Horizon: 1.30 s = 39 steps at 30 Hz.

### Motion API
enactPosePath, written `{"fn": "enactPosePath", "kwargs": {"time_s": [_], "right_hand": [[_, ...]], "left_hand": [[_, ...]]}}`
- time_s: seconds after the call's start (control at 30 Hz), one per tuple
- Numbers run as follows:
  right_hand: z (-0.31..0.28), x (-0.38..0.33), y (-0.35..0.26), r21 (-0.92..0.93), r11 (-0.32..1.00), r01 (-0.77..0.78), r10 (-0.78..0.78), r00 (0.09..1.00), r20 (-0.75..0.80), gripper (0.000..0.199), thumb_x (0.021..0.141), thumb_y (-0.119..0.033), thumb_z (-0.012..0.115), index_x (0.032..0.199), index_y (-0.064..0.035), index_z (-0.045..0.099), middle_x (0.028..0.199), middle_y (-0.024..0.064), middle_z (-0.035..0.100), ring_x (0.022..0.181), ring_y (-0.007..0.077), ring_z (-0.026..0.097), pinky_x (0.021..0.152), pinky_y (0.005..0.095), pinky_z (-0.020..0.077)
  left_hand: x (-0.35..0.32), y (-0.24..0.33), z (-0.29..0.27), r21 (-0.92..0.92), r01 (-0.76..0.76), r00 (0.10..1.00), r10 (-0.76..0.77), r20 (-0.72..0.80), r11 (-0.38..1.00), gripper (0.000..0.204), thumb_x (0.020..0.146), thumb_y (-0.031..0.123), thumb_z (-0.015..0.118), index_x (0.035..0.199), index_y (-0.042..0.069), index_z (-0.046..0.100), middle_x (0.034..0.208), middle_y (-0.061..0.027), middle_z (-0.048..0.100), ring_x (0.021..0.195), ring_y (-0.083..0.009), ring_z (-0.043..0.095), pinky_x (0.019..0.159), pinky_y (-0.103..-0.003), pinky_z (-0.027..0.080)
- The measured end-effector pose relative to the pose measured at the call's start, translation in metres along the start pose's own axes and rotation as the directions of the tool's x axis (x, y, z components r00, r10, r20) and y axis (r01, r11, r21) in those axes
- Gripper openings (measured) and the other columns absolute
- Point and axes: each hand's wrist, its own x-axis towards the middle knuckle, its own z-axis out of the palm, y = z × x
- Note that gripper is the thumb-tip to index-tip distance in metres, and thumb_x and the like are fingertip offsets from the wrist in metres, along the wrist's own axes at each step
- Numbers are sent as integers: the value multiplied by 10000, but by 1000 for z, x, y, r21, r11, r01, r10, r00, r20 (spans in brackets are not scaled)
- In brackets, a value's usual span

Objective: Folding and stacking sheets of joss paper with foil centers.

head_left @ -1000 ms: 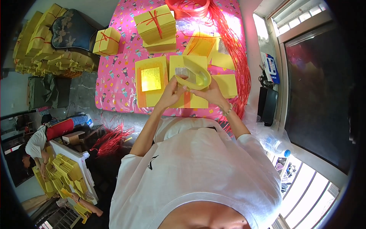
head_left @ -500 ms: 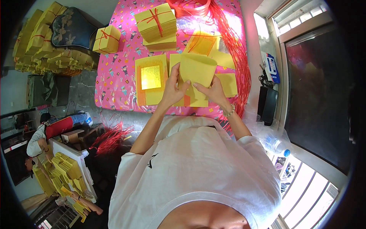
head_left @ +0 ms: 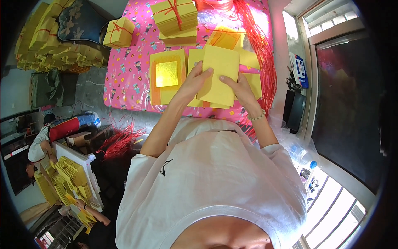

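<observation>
A sheaf of plain yellow paper (head_left: 221, 62) is held up over the table, slightly tilted. My left hand (head_left: 196, 81) grips its left edge, thumb on the face. From the other side my right hand (head_left: 243, 89) closes on the right edge, its thumb also on top. Other yellow paper (head_left: 251, 83) lies partly hidden beneath and beside it. To the left sits a yellow pile topped by an orange-bordered sheet with a gold foil square (head_left: 167, 74). Just beyond the sheaf rests an orange-printed yellow sheet (head_left: 224, 38).
Yellow bundles tied with red strips (head_left: 176, 20) stand on the pink patterned table cover (head_left: 128, 76). Red plastic strips (head_left: 265, 62) hang along its right side. More bundles (head_left: 78, 60) are heaped around a dark cushioned chair (head_left: 81, 23). At lower left, people handle yellow paper stacks (head_left: 68, 170).
The paper, bowed half a second ago, now lies flatter and shows its full face. Both hands still hold its sides. The whole view has shifted slightly.
</observation>
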Motion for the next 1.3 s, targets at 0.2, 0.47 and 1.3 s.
{"fn": "enactPosePath", "kwargs": {"time_s": [0.2,0.47,1.3], "right_hand": [[-2,1,1,-40,998,39,-39,999,-4,385,861,-142,662,1185,36,555,1092,98,640,955,139,625,807,269,514],[-4,1,-1,-78,995,69,-67,997,31,451,832,-83,684,1227,26,493,1130,101,614,1010,147,600,851,289,508],[6,-15,-22,-41,944,326,-329,935,-136,273,911,-130,622,1138,17,584,1028,50,646,892,81,599,771,240,507]], "left_hand": [[2,1,1,-183,103,995,-104,7,978,353,961,112,477,1302,24,444,1201,-83,567,1054,-161,572,869,-292,485],[-2,5,5,-166,111,993,-116,-21,980,368,951,92,480,1310,24,439,1206,-88,566,1069,-170,566,883,-302,478],[-31,-4,24,41,-341,940,342,-1,939,395,976,115,470,1338,5,356,1244,-86,519,1123,-129,497,953,-276,404]]}}
